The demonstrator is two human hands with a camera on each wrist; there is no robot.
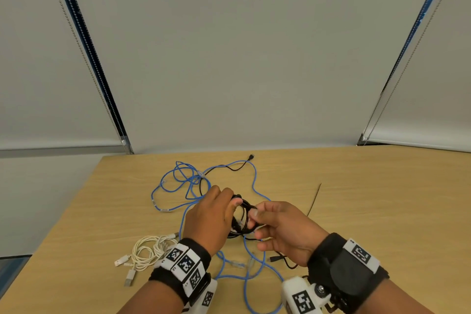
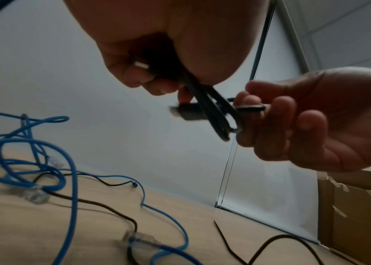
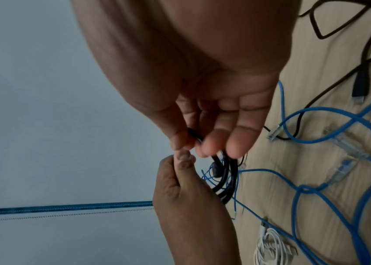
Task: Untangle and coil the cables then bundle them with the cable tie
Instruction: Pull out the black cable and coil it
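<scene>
Above the table's middle I hold a small black cable coil (image 1: pixel 244 214) between both hands. My left hand (image 1: pixel 233 208) grips the coil's left side, thumb over the loops. My right hand (image 1: pixel 254 216) pinches a strand on its right side. In the left wrist view the black coil (image 2: pixel 214 111) hangs from my left hand (image 2: pixel 157 86), with a dark connector beside it. In the right wrist view my right hand (image 3: pixel 191 145) pinches the black strand above the coil (image 3: pixel 225 179). Tangled blue cables (image 1: pixel 191 181) sprawl under and around my hands. A thin black cable tie (image 1: pixel 314 199) lies to the right.
A coiled white cable (image 1: pixel 147 252) lies at the near left of the wooden table (image 1: pixel 382 211). Another black cable with a connector (image 1: pixel 274 259) lies under my right hand. A black plug (image 1: pixel 251 156) rests near the far edge. A cardboard box (image 2: pixel 357 215) stands off to the right.
</scene>
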